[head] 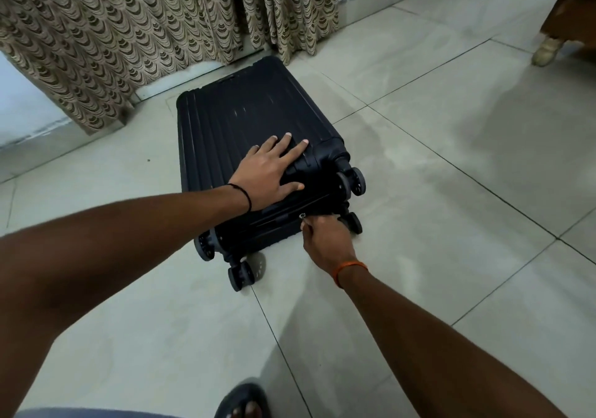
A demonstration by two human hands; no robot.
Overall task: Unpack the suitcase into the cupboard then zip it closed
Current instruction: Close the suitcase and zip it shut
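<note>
- A black hard-shell suitcase is being kept flat on the pale tiled floor, its lid down and its wheeled end turned toward the camera; its far end is lying just beside the patterned curtain.
- The lid is being pressed by the left hand — the fingers are being held straight and spread, palm down, near the wheeled end.
- A black thread band is being worn on the left wrist.
- The zip pull is being pinched by the right hand on the suitcase's near edge, between the two pairs of wheels; the fingers are being held curled around it.
- An orange thread band is being worn on the right wrist.
- The zip line is being shown as a thin seam running along that near edge — whether it is fully closed cannot be told.
- Four double wheels are being held off the floor, sticking out sideways from the end.
- A dark sandal with toes in it is being shown at the bottom edge of the view.
- A wooden furniture leg is being seen at the upper right, well apart from the suitcase.
</note>
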